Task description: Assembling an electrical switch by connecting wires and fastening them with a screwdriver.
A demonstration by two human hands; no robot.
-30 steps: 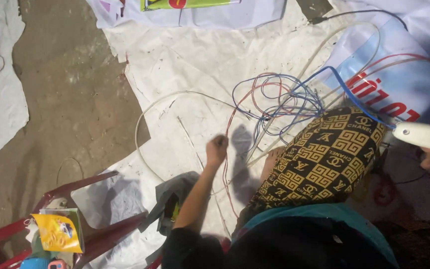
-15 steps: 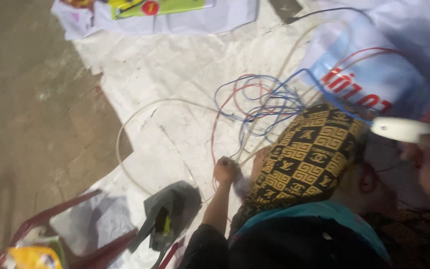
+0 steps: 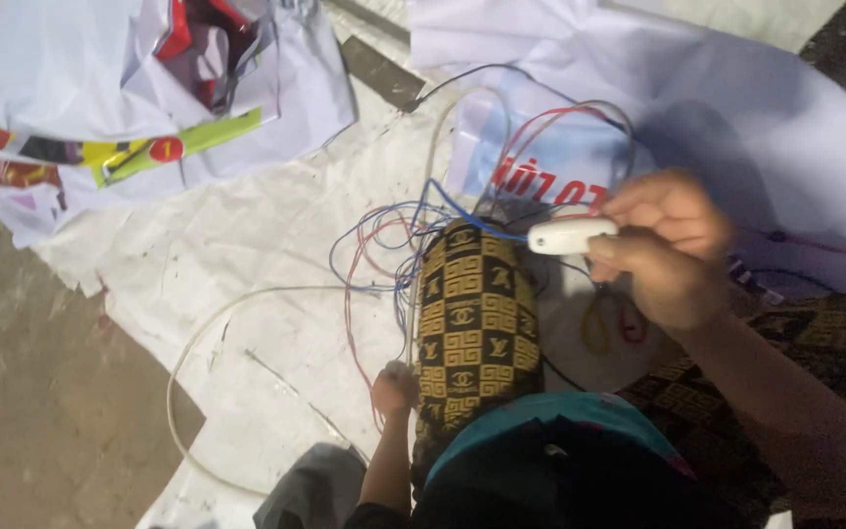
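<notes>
- R hand [image 3: 668, 250]: fingers clamped on white plastic piece [image 3: 570, 235], held over white sheet [image 3: 247, 245].
- L hand: not in view.
- Wire tangle [image 3: 394, 245] at 9 o'clock of piece; blue wire meets it.
- Co-worker's hand [image 3: 394, 387] at 7 o'clock, on wires; grip unclear.
- Judged: holding stage; further handling needs slack, since wires snarled.

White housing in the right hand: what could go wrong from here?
1. The right hand pinches the white housing, and a blue lead runs from it into the tangle of red, blue and white wires. A pull could tighten the snarl.
2. Another person's hand sits on those wires, so a tug might drag a strand across its fingers.
</notes>
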